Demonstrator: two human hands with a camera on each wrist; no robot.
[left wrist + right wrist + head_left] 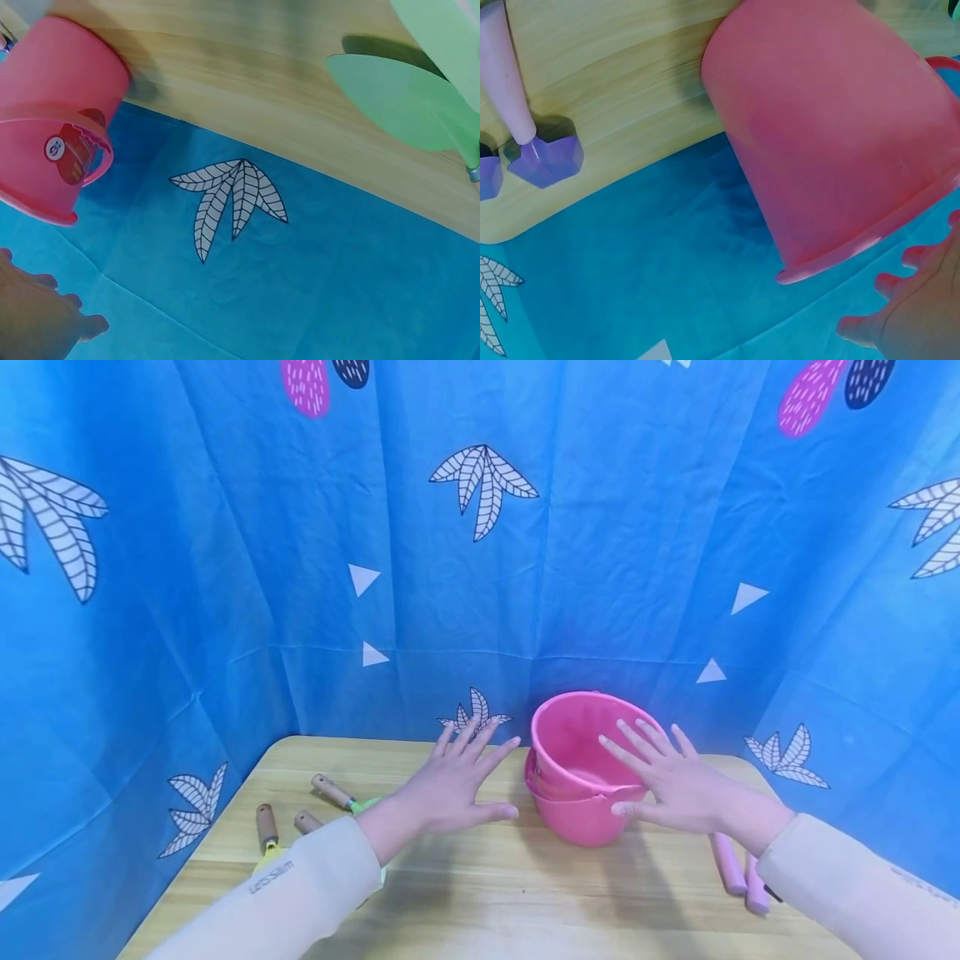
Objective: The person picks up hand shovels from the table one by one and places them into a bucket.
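Note:
A pink bucket point(577, 822) stands upright toward the back of the table, its handle hanging against its side. My left hand point(453, 781) is held in the air left of the bucket, fingers spread and straight, holding nothing. On the other side, my right hand point(682, 785) also has its fingers spread and overlaps the bucket's right part in the head view. In the right wrist view the right hand point(922, 300) appears near the bucket's rim point(870, 240); whether it touches cannot be told.
On the left of the wooden table point(517, 893) lie several hand tools with wooden handles point(332, 790), partly hidden by my left sleeve; green blades point(397, 97) show in the left wrist view. At the right are two tools with pink handles point(726, 864) and purple heads point(547, 161). Blue patterned cloth point(465, 602) hangs behind.

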